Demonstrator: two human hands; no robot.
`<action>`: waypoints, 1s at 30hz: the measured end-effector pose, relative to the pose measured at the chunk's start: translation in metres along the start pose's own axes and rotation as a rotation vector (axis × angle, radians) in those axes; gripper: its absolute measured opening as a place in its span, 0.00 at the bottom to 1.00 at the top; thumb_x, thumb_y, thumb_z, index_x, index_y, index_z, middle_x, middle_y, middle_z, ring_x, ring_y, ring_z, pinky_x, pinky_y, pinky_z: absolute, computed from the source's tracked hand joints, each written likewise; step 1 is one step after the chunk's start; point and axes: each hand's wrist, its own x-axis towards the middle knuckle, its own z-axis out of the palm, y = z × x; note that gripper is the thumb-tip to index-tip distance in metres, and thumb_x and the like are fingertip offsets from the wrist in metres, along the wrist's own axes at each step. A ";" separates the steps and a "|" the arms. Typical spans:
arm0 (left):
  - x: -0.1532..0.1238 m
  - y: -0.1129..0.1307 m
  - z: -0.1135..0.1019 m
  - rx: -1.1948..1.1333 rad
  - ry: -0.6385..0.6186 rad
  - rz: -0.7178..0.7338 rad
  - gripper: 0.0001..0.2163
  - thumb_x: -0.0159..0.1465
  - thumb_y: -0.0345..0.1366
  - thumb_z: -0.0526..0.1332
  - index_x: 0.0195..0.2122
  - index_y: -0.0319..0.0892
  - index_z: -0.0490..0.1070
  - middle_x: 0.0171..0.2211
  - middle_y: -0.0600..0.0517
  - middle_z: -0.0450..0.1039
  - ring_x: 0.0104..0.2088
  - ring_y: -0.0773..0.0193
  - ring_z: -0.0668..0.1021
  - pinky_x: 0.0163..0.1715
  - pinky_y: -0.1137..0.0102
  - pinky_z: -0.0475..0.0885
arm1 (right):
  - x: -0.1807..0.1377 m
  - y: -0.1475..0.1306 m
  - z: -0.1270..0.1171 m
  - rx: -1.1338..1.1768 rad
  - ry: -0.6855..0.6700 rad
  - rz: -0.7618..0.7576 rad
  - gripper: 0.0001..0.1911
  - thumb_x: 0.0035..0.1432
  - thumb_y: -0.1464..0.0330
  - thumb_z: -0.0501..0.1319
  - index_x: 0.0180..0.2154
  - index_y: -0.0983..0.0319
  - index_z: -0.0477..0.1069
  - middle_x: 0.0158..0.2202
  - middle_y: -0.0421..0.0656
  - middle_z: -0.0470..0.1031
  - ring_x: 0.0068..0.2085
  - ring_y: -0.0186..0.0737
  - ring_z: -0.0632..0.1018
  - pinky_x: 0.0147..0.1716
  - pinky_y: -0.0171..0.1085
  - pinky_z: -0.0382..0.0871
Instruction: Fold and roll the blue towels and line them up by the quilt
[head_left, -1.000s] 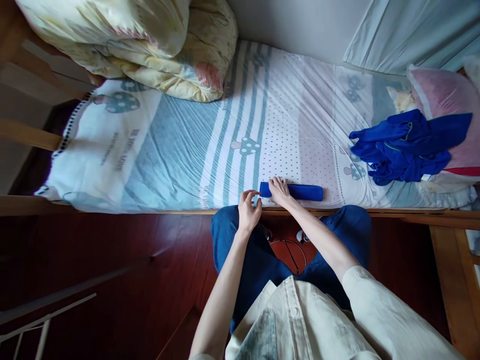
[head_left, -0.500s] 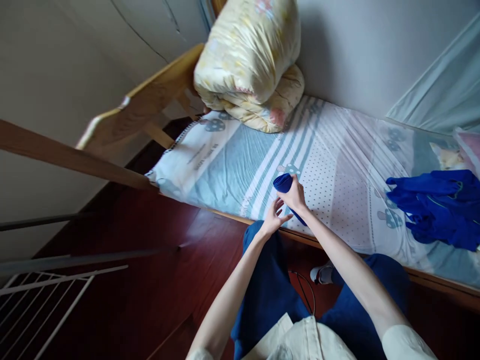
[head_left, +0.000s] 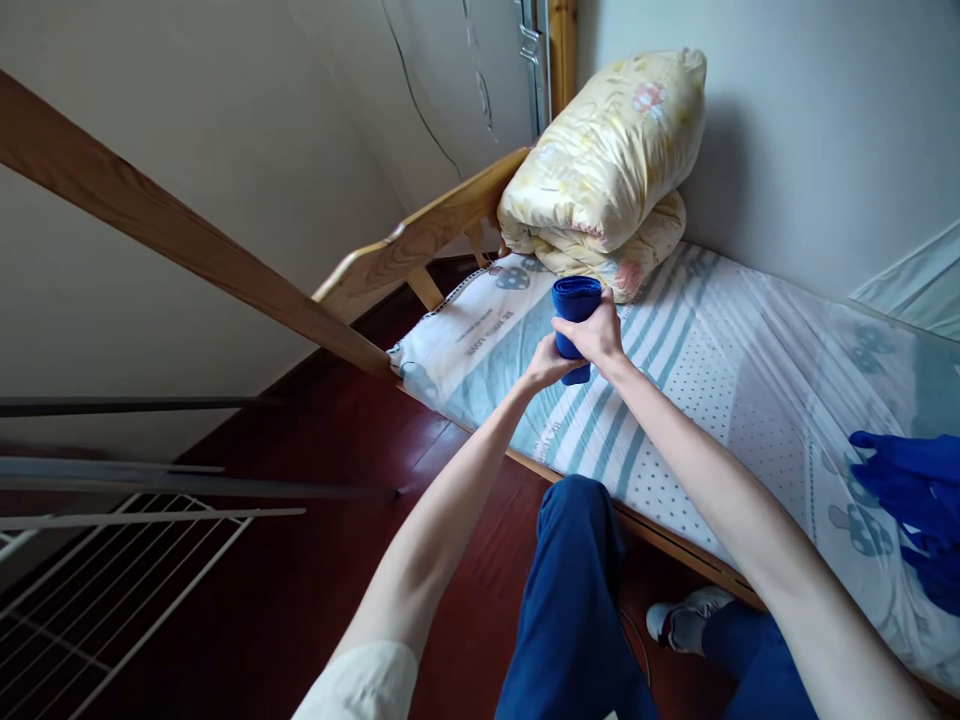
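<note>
A tightly rolled piece of blue cloth (head_left: 576, 291) stands upright in front of me, held above the bed; I cannot tell what garment it is. My right hand (head_left: 600, 328) wraps round its upper part from the right. Lower down, my left hand (head_left: 551, 362) grips the same roll from the left, its fingers partly hidden behind it. Beyond the roll, a thick yellow floral quilt (head_left: 600, 170) lies folded at the head of the bed. More crumpled blue clothing (head_left: 919, 500) lies on the patterned bed sheet (head_left: 675, 420) at the right.
A wooden headboard (head_left: 420, 240) and a slanting wooden beam (head_left: 187, 225) bound the left side. White wire racks (head_left: 150, 590) stand at the lower left over the dark red floor (head_left: 360, 440). Pale fabric (head_left: 926, 280) hangs by the wall at right.
The blue roll has moved forward, toward the quilt, and is now more upright. My left hand, open beside it before, has closed on it. The view has swung left.
</note>
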 end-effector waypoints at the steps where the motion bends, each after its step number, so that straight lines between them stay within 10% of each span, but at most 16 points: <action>1: 0.006 0.000 -0.009 0.014 -0.010 -0.007 0.23 0.39 0.38 0.76 0.37 0.37 0.75 0.32 0.50 0.79 0.41 0.49 0.81 0.43 0.60 0.77 | 0.006 0.000 0.005 -0.006 0.001 -0.005 0.30 0.45 0.63 0.71 0.48 0.57 0.60 0.44 0.42 0.77 0.50 0.48 0.79 0.54 0.47 0.74; 12: 0.023 -0.031 -0.047 -0.025 0.014 -0.130 0.23 0.39 0.37 0.75 0.37 0.36 0.74 0.33 0.50 0.78 0.41 0.49 0.80 0.46 0.56 0.77 | 0.033 0.032 0.064 -0.057 -0.014 -0.016 0.26 0.49 0.61 0.71 0.47 0.58 0.64 0.44 0.42 0.78 0.50 0.47 0.81 0.54 0.47 0.75; 30: 0.030 -0.064 -0.051 -0.026 0.033 -0.141 0.24 0.39 0.37 0.74 0.38 0.37 0.74 0.34 0.50 0.77 0.42 0.50 0.80 0.48 0.57 0.75 | 0.035 0.053 0.085 -0.106 -0.046 0.055 0.29 0.47 0.61 0.72 0.47 0.57 0.63 0.44 0.44 0.78 0.50 0.49 0.81 0.55 0.48 0.75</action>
